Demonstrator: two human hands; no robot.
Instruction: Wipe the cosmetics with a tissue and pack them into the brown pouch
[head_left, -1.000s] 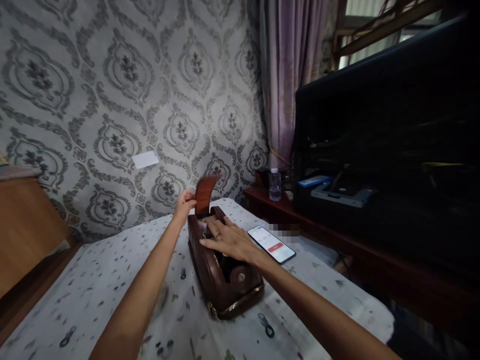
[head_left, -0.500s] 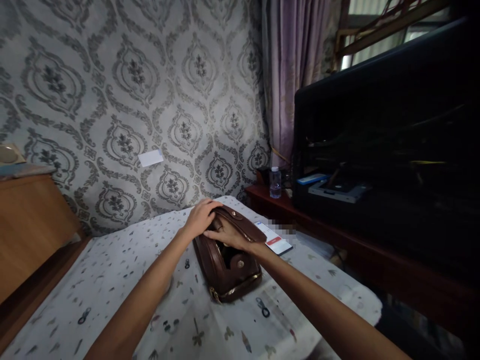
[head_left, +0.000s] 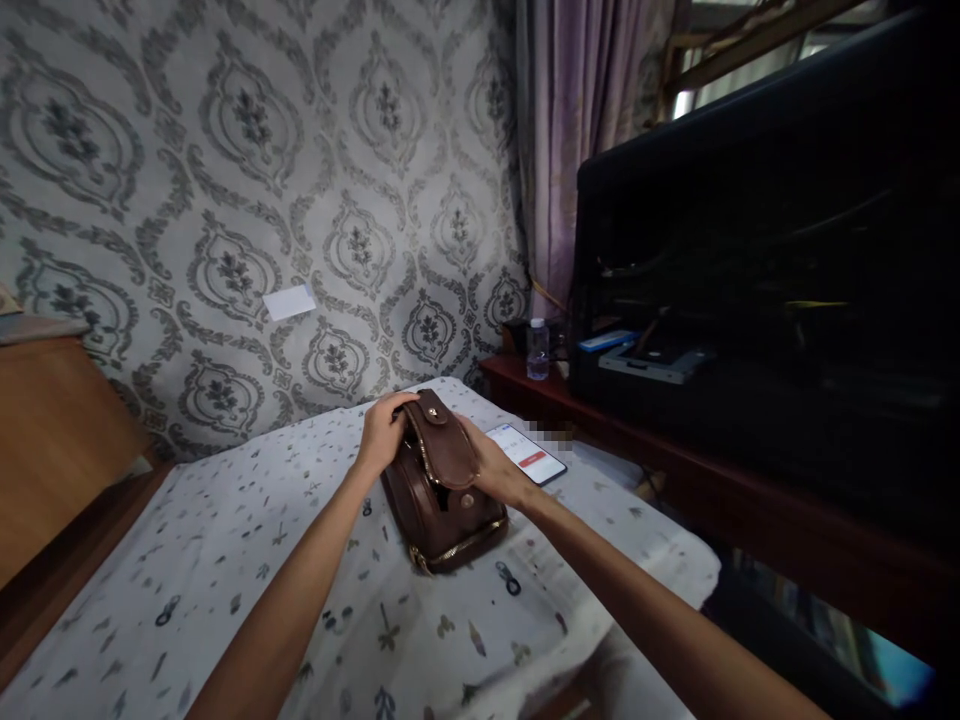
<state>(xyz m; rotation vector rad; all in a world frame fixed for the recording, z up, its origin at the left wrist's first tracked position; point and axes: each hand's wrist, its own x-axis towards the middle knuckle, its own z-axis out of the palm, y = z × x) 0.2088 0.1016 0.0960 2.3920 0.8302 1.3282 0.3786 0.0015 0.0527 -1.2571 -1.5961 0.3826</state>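
A brown leather bag (head_left: pixel 409 490) with gold zips rests on the patterned tablecloth. Its flap (head_left: pixel 450 450), with a metal snap, lies partly over the top, and a dark gap shows beneath its near-left edge. My left hand (head_left: pixel 381 432) grips the bag's far left corner, fingers curled over the flap's edge. On the other side, my right hand (head_left: pixel 491 465) is closed round the flap's right edge; most of its fingers are hidden behind the leather. Just right of that hand lies a phone (head_left: pixel 546 468) with a lit screen.
A dark reddish wooden desk (head_left: pixel 525 395) along the right bears a clear bottle (head_left: pixel 538 350) and a large black screen-like panel (head_left: pixel 750 250). At the left stands a wooden cabinet (head_left: pixel 67 440). The wallpapered wall (head_left: pixel 360 240) closes off the far side.
My right hand has come out of the bag's opening to the flap's right side. The flap has come down over much of the opening. My left hand stays at the far corner.
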